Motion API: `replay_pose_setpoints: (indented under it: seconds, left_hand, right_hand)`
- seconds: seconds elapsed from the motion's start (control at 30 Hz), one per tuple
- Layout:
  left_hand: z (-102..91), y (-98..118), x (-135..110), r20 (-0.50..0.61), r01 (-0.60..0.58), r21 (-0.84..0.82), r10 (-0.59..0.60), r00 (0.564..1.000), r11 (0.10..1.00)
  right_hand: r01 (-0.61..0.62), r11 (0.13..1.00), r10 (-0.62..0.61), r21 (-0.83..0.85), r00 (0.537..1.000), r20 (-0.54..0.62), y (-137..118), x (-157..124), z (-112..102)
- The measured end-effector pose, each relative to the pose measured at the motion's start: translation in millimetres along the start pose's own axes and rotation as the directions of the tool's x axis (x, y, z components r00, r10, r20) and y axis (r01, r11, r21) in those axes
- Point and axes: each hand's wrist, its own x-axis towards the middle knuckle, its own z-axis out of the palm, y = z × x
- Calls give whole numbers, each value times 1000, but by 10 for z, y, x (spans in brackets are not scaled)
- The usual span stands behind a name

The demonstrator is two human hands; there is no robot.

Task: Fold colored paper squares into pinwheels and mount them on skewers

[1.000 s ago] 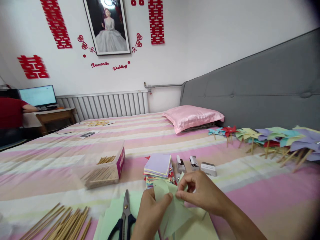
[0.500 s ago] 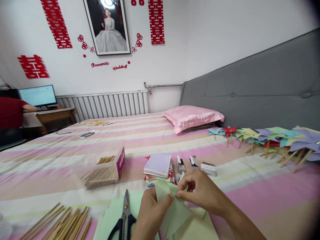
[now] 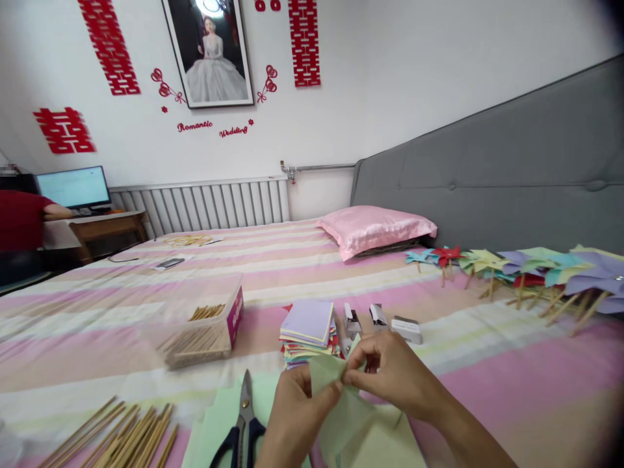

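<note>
The pale green paper sheet (image 3: 348, 416) is held up just in front of the stack of coloured paper squares (image 3: 308, 328), on the near side of it, low in the middle of the view. The left hand (image 3: 292, 416) has its grip clamped on the sheet's upper left edge, thumb pressed against the paper. The right hand (image 3: 397, 377) meets it from the other side, its grip pinched together on a folded corner at the top of the sheet. The fingertips of the two hands almost touch there.

Under the hands, nearer than the stack, more pale green sheets (image 3: 219, 416) lie flat on the bed (image 3: 511, 377). A pair of scissors (image 3: 242, 422) with dark handles rests on them, left of the stack and closer to the person. Further left of the stack, a loose spread of wooden sticks (image 3: 121, 439) lies on the striped cover. A clear box (image 3: 205, 325) holding more sticks stands just left of the stack. Just right of the stack lie small grey staplers (image 3: 351, 320) and a small box (image 3: 407, 329). Well to the right of the stack, a row of paper pinwheels (image 3: 526, 270) lies along the grey headboard (image 3: 487, 169). Behind the stack and to the right is a pink pillow (image 3: 375, 227). Far behind it to the left, a person in a red sleeve (image 3: 19, 218) sits at a monitor (image 3: 73, 186).
</note>
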Motion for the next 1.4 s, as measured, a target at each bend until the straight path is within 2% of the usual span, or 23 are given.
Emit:
replay_pose_setpoints:
  seconds: [0.23, 0.6, 0.83, 1.0, 1.2, 1.3, 1.4]
  left_hand:
    - [-32, -27, 22, -80, 16, 38, -13, 997, 999]
    - [-25, 92, -64, -80, 22, -52, -26, 996, 998]
    - [-21, 76, -26, -127, 45, -79, -55, 990, 996]
    - [-19, 97, -30, -152, 40, -74, -51, 987, 996]
    - [-22, 84, -25, -171, 43, -73, -55, 984, 996]
    - [-25, 84, -24, -182, 38, -74, -51, 982, 997]
    - [-40, 83, -16, -206, 27, -81, -43, 978, 996]
  right_hand:
    - [16, 1000, -16, 8, 1000, -11, -16, 0, -3]
    - [13, 967, -19, 254, 1000, 20, 31, 15, 4]
    - [9, 942, -16, 335, 1000, 18, 33, 32, 0]
    - [-11, 937, 13, 348, 1000, -4, 23, 22, 1]
    - [21, 929, -19, 368, 1000, -9, 16, 22, -6]
    - [33, 925, -21, 379, 999, -37, 27, 35, 0]
    - [57, 926, -4, 374, 990, -142, 31, 43, 3]
